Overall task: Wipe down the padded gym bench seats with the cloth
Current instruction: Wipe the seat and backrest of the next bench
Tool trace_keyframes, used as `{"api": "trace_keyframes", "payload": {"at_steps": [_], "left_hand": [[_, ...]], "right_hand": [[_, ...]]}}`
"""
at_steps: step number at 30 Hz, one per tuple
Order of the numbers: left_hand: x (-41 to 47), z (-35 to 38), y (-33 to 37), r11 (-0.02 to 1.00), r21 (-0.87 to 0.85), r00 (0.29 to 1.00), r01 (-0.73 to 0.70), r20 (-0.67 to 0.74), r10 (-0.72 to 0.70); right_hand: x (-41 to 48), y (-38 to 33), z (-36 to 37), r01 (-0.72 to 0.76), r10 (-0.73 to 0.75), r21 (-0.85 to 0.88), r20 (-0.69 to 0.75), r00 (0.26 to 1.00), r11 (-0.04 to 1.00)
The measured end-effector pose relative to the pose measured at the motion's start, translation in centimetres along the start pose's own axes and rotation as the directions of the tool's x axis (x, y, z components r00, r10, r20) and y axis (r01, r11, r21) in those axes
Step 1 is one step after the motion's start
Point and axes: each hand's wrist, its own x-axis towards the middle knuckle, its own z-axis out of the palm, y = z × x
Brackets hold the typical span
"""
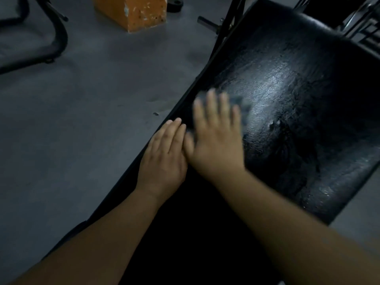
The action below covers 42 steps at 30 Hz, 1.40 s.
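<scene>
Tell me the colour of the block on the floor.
The block is orange with pale chipped spots; head view.

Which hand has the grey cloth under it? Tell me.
The right hand, fingers flat on the grey cloth; the left hand rests clothless on the black padded bench edge.

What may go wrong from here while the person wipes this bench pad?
The right hand only presses flat on the cloth, so it may slip free. The cloth may snag on the scuffed spot in the bench pad. The left hand rests beside the wiping hand, so they may bump.
</scene>
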Motion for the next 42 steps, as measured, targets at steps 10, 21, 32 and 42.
{"api": "trace_keyframes", "payload": {"at_steps": [10,21,32,42], "left_hand": [[0.0,-0.2,0.1,0.999,0.036,1.000,-0.005,0.023,0.005],[-0.5,0.4,4.7,0.992,-0.038,0.992,-0.123,0.005,0.123],[-0.7,1.0,4.6,0.992,0.010,0.992,-0.126,0.024,0.126],[-1.3,0.3,6.2,0.998,0.003,0.995,-0.061,0.074,0.060]], "right_hand": [[-2.6,1.2,0.5,-0.004,0.002,-0.051,-0.038,0.999,0.999],[-4.4,5.9,-0.9,-0.135,0.130,-0.046,-0.100,0.986,0.990],[-9.6,11.8,-1.6,-0.201,0.194,-0.047,-0.123,0.973,0.979],[-12.3,13.4,-1.6,-0.291,0.285,-0.019,-0.151,0.947,0.956]]}}
